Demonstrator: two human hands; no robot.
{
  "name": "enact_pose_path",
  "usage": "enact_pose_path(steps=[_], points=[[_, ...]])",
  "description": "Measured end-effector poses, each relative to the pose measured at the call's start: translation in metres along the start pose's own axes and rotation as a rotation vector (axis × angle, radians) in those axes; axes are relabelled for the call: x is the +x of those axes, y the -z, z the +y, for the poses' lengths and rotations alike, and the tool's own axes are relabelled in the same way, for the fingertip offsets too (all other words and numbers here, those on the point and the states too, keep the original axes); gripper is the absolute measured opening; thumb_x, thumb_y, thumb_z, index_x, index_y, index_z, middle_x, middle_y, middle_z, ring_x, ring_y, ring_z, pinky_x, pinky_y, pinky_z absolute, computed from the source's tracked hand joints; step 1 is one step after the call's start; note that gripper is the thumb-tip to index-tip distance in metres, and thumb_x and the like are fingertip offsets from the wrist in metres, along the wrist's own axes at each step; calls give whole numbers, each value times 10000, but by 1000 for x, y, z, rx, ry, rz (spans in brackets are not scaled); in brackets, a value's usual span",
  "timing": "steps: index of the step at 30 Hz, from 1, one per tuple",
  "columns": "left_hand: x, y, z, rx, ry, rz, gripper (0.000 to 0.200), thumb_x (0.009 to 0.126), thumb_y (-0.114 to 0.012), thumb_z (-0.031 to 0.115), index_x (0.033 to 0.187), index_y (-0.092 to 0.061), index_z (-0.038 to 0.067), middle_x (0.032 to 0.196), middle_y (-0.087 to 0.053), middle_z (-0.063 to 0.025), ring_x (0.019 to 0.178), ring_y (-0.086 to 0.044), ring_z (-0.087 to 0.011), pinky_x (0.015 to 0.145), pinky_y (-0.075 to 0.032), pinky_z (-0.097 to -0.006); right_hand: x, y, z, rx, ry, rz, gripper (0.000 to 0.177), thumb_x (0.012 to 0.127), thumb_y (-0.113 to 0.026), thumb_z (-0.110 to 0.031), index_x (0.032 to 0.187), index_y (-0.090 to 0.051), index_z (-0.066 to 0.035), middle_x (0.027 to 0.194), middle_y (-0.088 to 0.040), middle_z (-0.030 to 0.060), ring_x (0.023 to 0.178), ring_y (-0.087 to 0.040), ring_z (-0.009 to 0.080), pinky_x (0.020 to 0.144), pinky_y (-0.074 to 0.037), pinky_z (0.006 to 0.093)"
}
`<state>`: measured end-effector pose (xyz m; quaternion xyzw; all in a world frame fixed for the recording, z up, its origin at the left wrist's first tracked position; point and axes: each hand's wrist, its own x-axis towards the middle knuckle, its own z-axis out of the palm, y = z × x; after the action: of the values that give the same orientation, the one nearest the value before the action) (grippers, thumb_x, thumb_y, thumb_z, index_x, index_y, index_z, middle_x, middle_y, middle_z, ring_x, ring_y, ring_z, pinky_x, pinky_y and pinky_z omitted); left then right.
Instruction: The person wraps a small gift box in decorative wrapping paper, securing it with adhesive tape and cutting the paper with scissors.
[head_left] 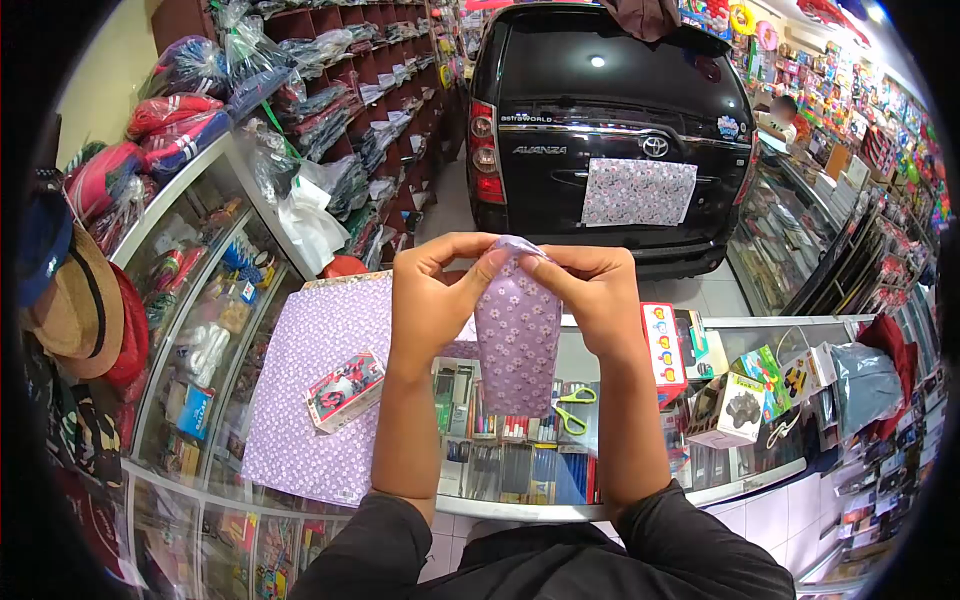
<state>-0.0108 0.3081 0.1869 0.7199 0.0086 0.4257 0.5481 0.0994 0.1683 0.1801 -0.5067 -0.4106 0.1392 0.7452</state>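
Both hands are raised over the glass counter, gripping the top end of a piece of purple floral wrapping paper (pixel 518 350). It hangs down as a narrow, upright packet; whether a box is inside cannot be seen. My left hand (pixel 445 290) pinches the upper left edge between thumb and fingers. Opposite it, my right hand (pixel 592 290) pinches the upper right edge, the thumbs nearly meeting. A larger flat sheet of the same wrapping paper (pixel 290 400) lies on the left, with a small red-and-white box (pixel 345 390) on it. Green-handled scissors (pixel 566 410) rest on the glass right of the packet.
Pens and stationery fill the glass counter (pixel 620 512) below. On its right stand a red-edged box (pixel 662 345), a white box (pixel 730 410) and a grey plastic-wrapped bundle (pixel 865 385). Beyond are a black car (pixel 610 100) and bagged clothes on shelves (pixel 340 120). Hats (pixel 85 300) hang at left.
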Motion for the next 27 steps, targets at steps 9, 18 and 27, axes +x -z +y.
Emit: enact_pose_path(steps=[9,18,27], points=[[1,10,2,7,62,-40,123,836,-775,63,909,-739,-28,801,-712,-42,713,-615,-50,612,-480,-192,-1,-5,-1,54,-105,-65,228,866,-746,-105,1033,-734,50,870,-735,80,759,-648,78,672,-513,204],[0,20,1,83,94,-234,123,818,-779,55,923,-756,-4,803,-713,-45,709,-626,-70,632,-489,-215,-4,10,-1,-123,-100,-166,168,851,-736,-54,992,-749,36,776,-711,30,659,-594,34,548,-450,185],[-1,23,2,7,151,-280,139,871,-732,68,973,-745,-27,839,-729,-48,734,-633,-57,644,-498,-211,-8,5,-12,-240,-38,-159,183,847,-731,-59,1001,-743,41,796,-719,49,686,-605,45,584,-485,202]])
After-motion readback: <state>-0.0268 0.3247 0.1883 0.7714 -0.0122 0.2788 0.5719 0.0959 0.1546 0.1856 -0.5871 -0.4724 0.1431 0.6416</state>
